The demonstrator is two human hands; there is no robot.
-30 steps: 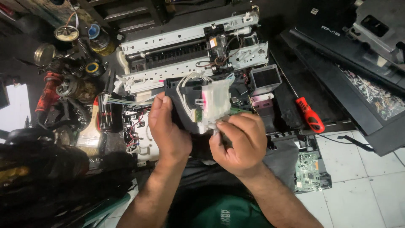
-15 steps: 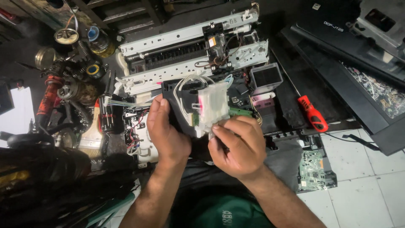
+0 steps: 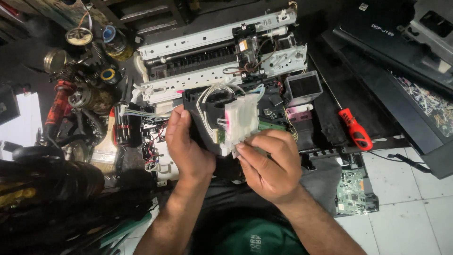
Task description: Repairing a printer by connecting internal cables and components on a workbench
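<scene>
Over the gutted printer chassis (image 3: 222, 52), both hands are up and working on one part: a black carriage block (image 3: 207, 111) with a translucent white cartridge holder (image 3: 241, 120) clipped to its front. Left hand (image 3: 186, 146) wraps the block's left edge, fingers curled and gripping it, thumb up along the side. Right hand (image 3: 269, 163) is closed around the lower right corner of the white holder, forefinger and thumb pinching at its bottom edge. The part is lifted clear of the chassis, just in front of it, and thin white tubes (image 3: 212, 94) loop from its top back toward the frame (so it's tethered, not free).

By the look of it, this is the separating step, the white holder being worked off the black block. What comes next likely calls for a steady hold from the left and a careful pry or pull from the right, with slack kept in those tubes; a hard yank could tear them.

Off to the right, a red-handled screwdriver (image 3: 355, 130) lies on the black tray, and a green circuit board (image 3: 355, 192) sits on the tiled floor.
</scene>
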